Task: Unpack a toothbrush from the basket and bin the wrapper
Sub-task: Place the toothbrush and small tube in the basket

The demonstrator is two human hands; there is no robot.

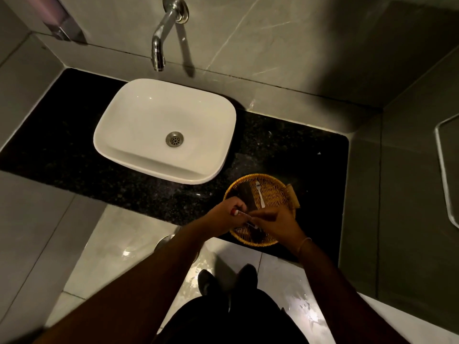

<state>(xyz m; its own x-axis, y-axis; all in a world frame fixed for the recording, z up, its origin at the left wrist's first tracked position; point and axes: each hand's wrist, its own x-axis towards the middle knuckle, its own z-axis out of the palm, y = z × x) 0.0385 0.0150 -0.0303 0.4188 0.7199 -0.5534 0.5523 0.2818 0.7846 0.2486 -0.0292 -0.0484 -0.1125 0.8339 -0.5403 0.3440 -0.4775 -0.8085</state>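
The basket (273,192) is a round, shallow tray of yellow-brown woven wicker with a raised rim. It stands on the black speckled countertop (124,184), near the front edge and toward the right end, to the right of the basin. Inside it, a white toothbrush-shaped item (260,193) lies flat in the rear half, head pointing to the back. A dark flat packet (246,194) lies just beside it on the left. A thin wrapped item (244,215), white with a red end, is held level above the basket's front-left rim; its detail is too small to tell.
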